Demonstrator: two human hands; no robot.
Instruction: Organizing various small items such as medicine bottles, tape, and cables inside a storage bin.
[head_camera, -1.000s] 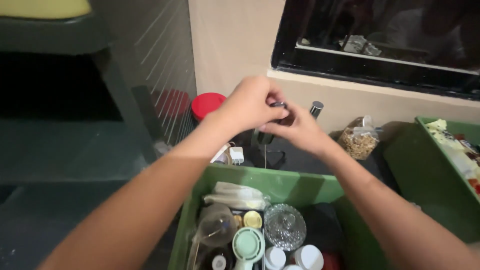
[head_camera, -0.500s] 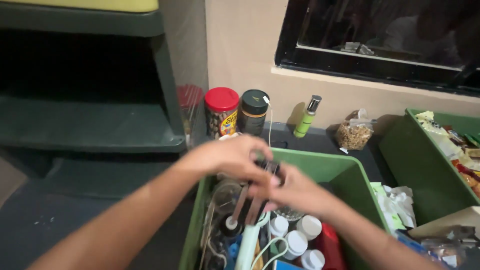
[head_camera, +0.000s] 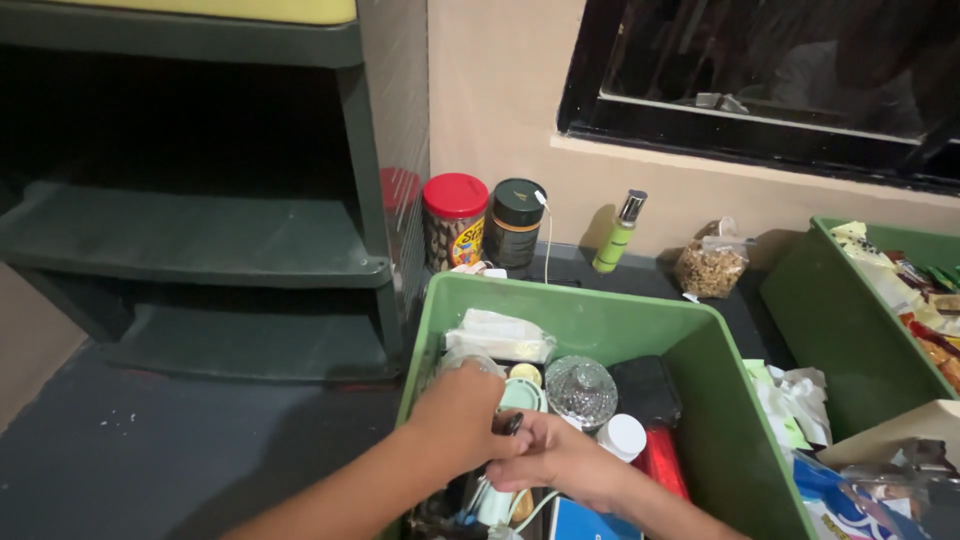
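Both hands low inside green bin, near its front-left corner. Left hand curled w/ fingers closed over a small dark object; right hand touching it from the right, fingers pinched on same object. Only its dark tip shows, pointing up and slightly right; long axis cannot tell, mostly hidden. Bin packed tight, little free room around hands; walls close on left and front. Counted in bin: 1 glass lid, 1 white cap, 1 black pouch. Behind bin: 2 jars, red-lidded jar and dark jar, plus 1 green bottle. Second green bin at right, dark shelf unit at left.
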